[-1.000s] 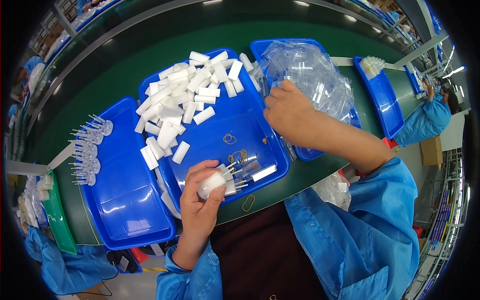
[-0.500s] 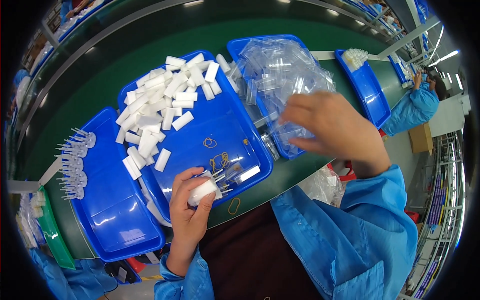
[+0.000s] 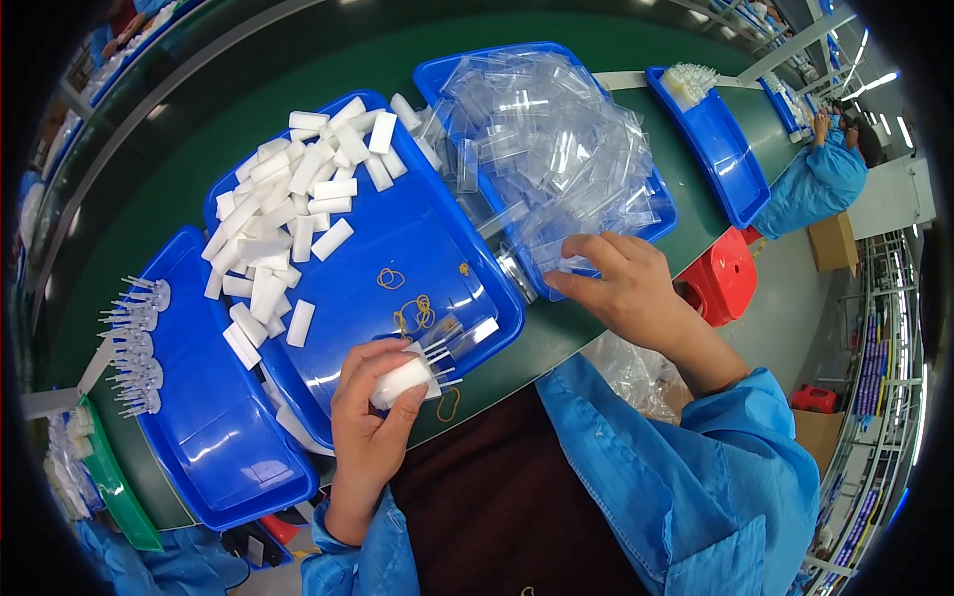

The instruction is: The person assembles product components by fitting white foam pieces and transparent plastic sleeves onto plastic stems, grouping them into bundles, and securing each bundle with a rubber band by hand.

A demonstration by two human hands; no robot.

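My left hand (image 3: 368, 422) is closed round a white foam-like block (image 3: 402, 381), over the near edge of the middle blue tray (image 3: 383, 233). Thin white pins (image 3: 437, 356) stick out past the block on its right side. My right hand (image 3: 636, 293) is at the near edge of the right blue tray (image 3: 668, 211), thumb and forefinger pinched together on what looks like a clear plastic piece (image 3: 570, 263). A heap of clear plastic pieces (image 3: 542, 129) fills that tray. Similar white blocks (image 3: 278, 204) lie piled in the middle tray.
Rubber bands (image 3: 419, 314) lie in the middle tray. Clear pronged parts (image 3: 139, 348) line the left blue tray (image 3: 214, 407). Another blue tray (image 3: 730, 169) is at far right, beside a red stool (image 3: 723, 278). A person in blue (image 3: 820, 184) sits farther off.
My right hand has come down and left, and its spread fingers have closed into a pinch. My left hand keeps its grip on the white block. The view has shifted slightly.
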